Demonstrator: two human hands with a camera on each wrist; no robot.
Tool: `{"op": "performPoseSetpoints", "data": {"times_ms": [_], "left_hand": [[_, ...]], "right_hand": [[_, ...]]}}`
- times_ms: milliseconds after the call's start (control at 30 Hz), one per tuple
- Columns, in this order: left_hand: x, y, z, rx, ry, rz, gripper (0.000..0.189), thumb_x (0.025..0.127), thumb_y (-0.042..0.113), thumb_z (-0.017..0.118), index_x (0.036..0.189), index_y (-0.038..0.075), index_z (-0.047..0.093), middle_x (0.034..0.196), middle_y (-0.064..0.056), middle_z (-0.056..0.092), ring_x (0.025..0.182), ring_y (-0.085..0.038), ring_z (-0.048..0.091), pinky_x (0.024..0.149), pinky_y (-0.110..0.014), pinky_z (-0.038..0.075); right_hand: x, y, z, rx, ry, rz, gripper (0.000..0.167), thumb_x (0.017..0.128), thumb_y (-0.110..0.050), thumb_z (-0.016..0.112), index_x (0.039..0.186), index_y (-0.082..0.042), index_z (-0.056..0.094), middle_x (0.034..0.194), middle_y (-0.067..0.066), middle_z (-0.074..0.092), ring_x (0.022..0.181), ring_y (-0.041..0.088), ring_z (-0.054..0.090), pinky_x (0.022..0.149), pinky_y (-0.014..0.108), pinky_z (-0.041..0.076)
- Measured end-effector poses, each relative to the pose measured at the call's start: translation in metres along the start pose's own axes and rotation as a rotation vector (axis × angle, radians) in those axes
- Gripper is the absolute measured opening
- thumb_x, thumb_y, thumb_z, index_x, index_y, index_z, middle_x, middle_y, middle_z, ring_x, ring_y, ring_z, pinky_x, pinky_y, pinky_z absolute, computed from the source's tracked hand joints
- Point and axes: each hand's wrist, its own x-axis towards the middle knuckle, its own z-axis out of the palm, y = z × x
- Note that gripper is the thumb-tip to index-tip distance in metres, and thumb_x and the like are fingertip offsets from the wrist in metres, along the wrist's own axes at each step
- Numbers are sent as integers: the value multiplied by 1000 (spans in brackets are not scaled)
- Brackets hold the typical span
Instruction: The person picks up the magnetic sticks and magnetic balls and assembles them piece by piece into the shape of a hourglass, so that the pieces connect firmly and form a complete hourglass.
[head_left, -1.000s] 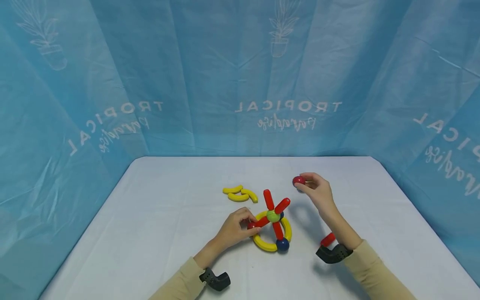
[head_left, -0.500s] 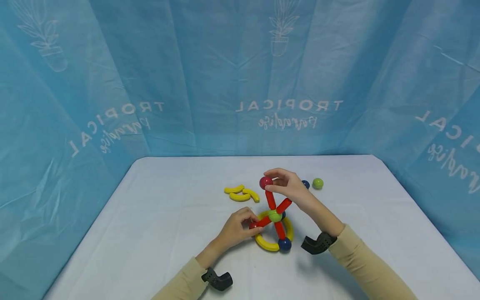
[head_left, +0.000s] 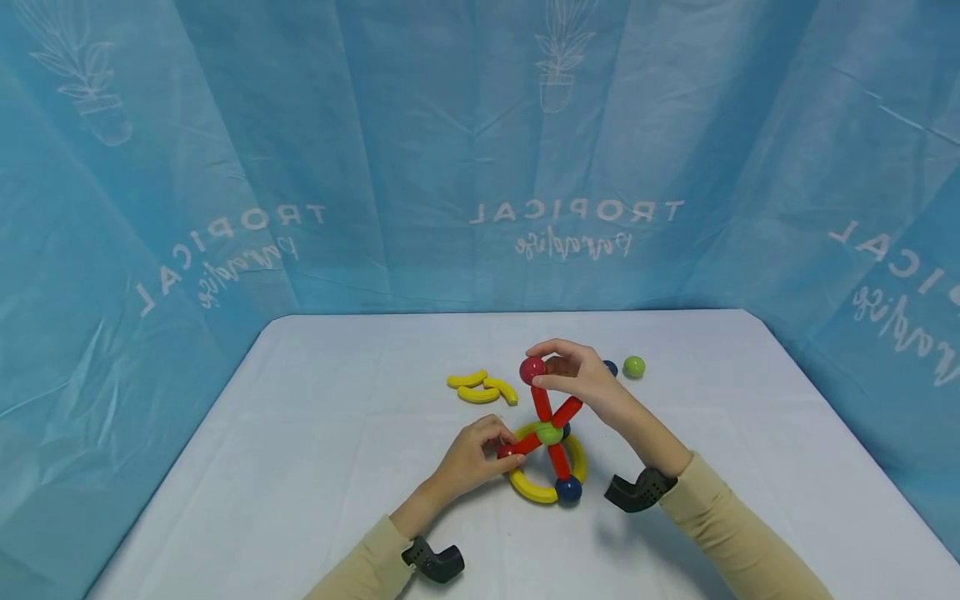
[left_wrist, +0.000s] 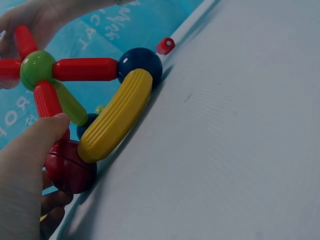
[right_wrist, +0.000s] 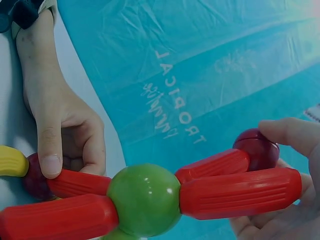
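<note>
A magnetic ball-and-rod structure stands mid-table: a ring of yellow curved rods (head_left: 534,490) with balls between them, and a green ball (right_wrist: 144,200) raised above it. Several red rods (left_wrist: 85,69) radiate from that ball, and a green rod (left_wrist: 70,103) runs down below it. My left hand (head_left: 472,457) grips a red ball (left_wrist: 71,167) at the ring's left side, thumb reaching onto the adjoining red rod. With fingertips and thumb, my right hand (head_left: 576,372) pinches another red ball (head_left: 533,370) at the end of an upward red rod. A blue ball (head_left: 568,490) sits at the ring's front.
Several loose yellow curved rods (head_left: 478,395) lie behind the structure to the left. Back right, a loose green ball (head_left: 633,367) rests beside a blue ball (head_left: 611,367) partly covered by my right hand. A separate red rod (left_wrist: 166,45) lies on the white table (head_left: 337,433).
My right hand has carried its red ball leftward from the back right onto the upper red rod's end, uncovering the loose green and blue balls. My left hand keeps its grip in place.
</note>
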Motion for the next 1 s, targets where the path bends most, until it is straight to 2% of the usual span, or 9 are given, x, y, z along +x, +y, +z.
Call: {"op": "performPoseSetpoints", "data": {"times_ms": [33,133,300,400,533,633,767,900,1000], "left_hand": [[0,5,-1,-1,-2,3,16,81,20,75,92,12,67,86,-5,60,80,-21,56,74,-24,49],[1,5,0,-7,2,7,20,82,19,74,97,10,67,91,-7,63,83,-23,58,76,-26,51],[6,8,-2,-57,9,-18,38,87,24,69,121,9,59,103,-3,66,92,-16,61,87,-32,52],[12,20,-8,-136,0,-40,48,91,22,64,134,9,48,112,-9,66,97,-18,62,91,-38,51],[23,39,-17,-226,-11,-82,58,93,22,60,145,17,35,122,-10,64,104,-21,62,96,-44,48],[32,51,-23,-262,-3,-117,62,93,23,60,147,24,31,123,-6,64,106,-20,61,99,-45,46],[41,60,-29,-276,11,-120,61,92,22,62,146,26,34,120,-5,65,106,-18,61,99,-42,47],[44,65,-32,-269,14,-101,58,90,18,65,143,20,41,114,-7,66,103,-18,61,93,-35,50],[45,65,-33,-268,18,-93,56,89,16,66,140,18,44,111,-8,66,101,-18,61,91,-31,51]], "right_hand": [[0,0,0,-4,-2,1,40,88,-18,65,125,-5,54,115,14,63,95,18,63,84,33,55],[-1,0,0,-7,-17,-14,41,88,-17,65,124,-3,55,115,15,62,96,19,63,84,34,55],[-1,-2,1,-4,-50,-56,36,88,-15,63,121,-3,57,114,20,62,95,20,63,83,35,55],[-2,-2,1,-11,-45,-66,35,90,-15,62,121,-2,57,116,20,61,94,18,63,86,39,54],[-3,2,-3,-6,-1,-72,34,93,-16,58,122,0,57,117,11,62,96,12,62,91,38,51],[-3,12,-11,-7,44,-85,33,95,-17,56,122,2,57,112,-1,63,97,13,63,91,34,51],[-2,29,-27,-42,132,-70,32,96,-22,55,119,1,58,104,-10,64,94,18,63,86,28,51],[-1,47,-43,-115,273,9,33,95,-28,57,117,-3,61,105,-2,64,94,17,59,79,22,50],[-1,60,-54,-232,372,44,31,95,-25,58,117,-4,62,114,9,62,102,20,55,81,22,49]]}}
